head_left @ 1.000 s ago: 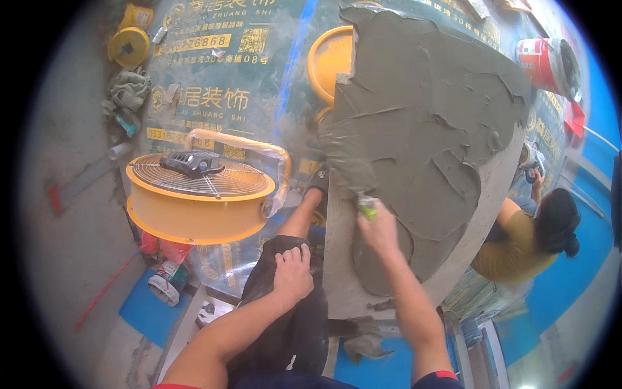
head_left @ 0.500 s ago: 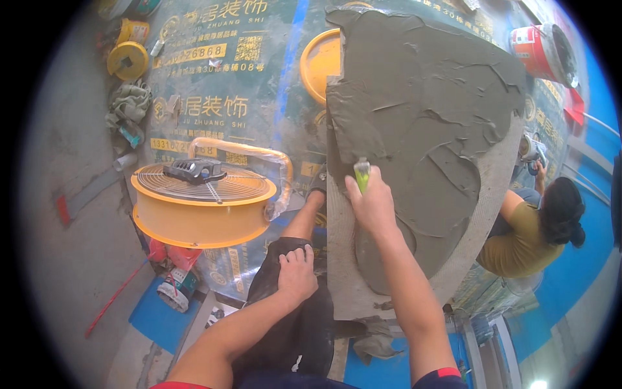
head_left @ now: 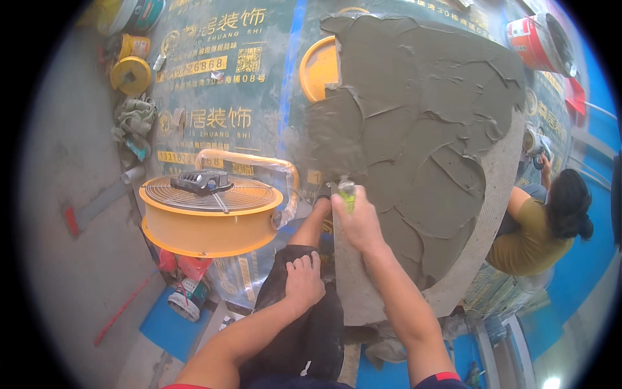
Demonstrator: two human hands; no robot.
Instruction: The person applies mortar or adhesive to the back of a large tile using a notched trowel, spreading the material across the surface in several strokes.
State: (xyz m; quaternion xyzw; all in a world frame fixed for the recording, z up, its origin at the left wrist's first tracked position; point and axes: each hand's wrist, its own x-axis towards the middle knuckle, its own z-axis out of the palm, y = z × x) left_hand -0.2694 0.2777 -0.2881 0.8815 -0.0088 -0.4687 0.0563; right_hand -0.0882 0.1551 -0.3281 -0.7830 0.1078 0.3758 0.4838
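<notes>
Mortar (head_left: 427, 110), grey and ridged, covers most of a pale slab (head_left: 359, 301) running from the centre toward the upper right of the frame. Printed green sheeting (head_left: 223, 142) lies across the upper left, a yellow drum fan (head_left: 210, 223) stands left of centre, and a red-and-white bucket (head_left: 541, 42) is at the upper right. A co-worker (head_left: 528, 249) crouches at the right edge.

The right hand (head_left: 359, 220), near the centre, is closed around the green handle of a trowel (head_left: 338, 152), whose blurred blade overhangs the slab's left edge. The left hand (head_left: 304, 279), fingers loosely bent, rests on the knee, grasping nothing.

Compared with half a second ago, the trowel handle sits farther toward the lower left; bare slab shows left of the right forearm, where mortar lay.
</notes>
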